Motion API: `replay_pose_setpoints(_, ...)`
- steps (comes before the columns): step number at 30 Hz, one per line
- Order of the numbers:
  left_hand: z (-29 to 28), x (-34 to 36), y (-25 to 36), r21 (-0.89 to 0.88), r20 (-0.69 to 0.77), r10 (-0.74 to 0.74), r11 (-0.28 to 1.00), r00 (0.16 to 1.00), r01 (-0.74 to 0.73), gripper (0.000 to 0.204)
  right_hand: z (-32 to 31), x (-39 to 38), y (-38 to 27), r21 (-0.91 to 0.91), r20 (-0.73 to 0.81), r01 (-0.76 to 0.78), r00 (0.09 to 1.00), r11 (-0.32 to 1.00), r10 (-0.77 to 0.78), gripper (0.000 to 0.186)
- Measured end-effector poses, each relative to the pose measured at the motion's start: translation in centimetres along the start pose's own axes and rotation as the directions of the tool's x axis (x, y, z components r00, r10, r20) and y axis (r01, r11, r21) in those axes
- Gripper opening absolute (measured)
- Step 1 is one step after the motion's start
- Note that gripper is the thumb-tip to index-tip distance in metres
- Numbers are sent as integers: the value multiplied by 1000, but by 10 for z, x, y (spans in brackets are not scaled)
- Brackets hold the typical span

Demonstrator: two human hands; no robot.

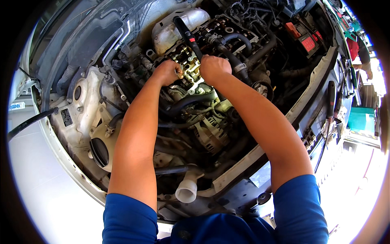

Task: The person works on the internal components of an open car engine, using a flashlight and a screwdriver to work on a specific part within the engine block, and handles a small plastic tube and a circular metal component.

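Both my hands are over the open top of a car engine (190, 73), where camshafts and metal parts show in a bright patch of light. My left hand (167, 73) is at the near left of this patch, fingers curled in; whatever they hold is hidden. To its right, my right hand (215, 68) is closed in a fist with the back of the hand up. A black stick-shaped tool or lamp (187, 36) with a red band slants down to this fist. Whether the fist grips its lower end or something else is hidden.
A silver heat shield (178, 26) lies behind the engine top. Black hoses (239, 67) run at the right, with a battery (306, 40) beyond. Nearer me are an alternator (211, 136) and a white funnel-like neck (187, 190). A screwdriver (331, 99) lies at the right edge.
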State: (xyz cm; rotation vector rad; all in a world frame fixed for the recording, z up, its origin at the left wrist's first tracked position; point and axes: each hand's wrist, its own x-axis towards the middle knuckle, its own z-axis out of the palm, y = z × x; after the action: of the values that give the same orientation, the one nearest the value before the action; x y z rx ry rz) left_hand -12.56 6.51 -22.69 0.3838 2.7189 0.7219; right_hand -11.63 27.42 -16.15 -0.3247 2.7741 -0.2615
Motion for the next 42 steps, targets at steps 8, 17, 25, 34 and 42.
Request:
replay_pose_setpoints(8, -8, 3, 12, 43, 126, -24, 999, 992, 18, 20, -15, -11, -24, 24, -166, 268, 951, 963, -260, 51)
replay_pose_setpoints(17, -2, 3, -10, -129, 32, 252, 961, 967, -246, 18, 14, 4, -26, 301, -149, 528, 849, 794, -507, 18)
replay_pose_setpoints(25, -7, 0, -7, -112, 50, 268, 959, 962, -262, 16, 1, 0, -31, 224, -23, 497, 863, 838, -505, 20)
replay_pose_setpoints(34, -21, 7, 11, 24, 227, 157, 986, 961, -167, 11, 0, 1, -24, 221, -19, 463, 882, 858, -471, 21)
replay_pose_setpoints(42, -2, 11, 18, 478, 267, -270, 871, 925, 116, 33, 1, 1, -20, 244, -40, 467, 880, 850, -473, 19)
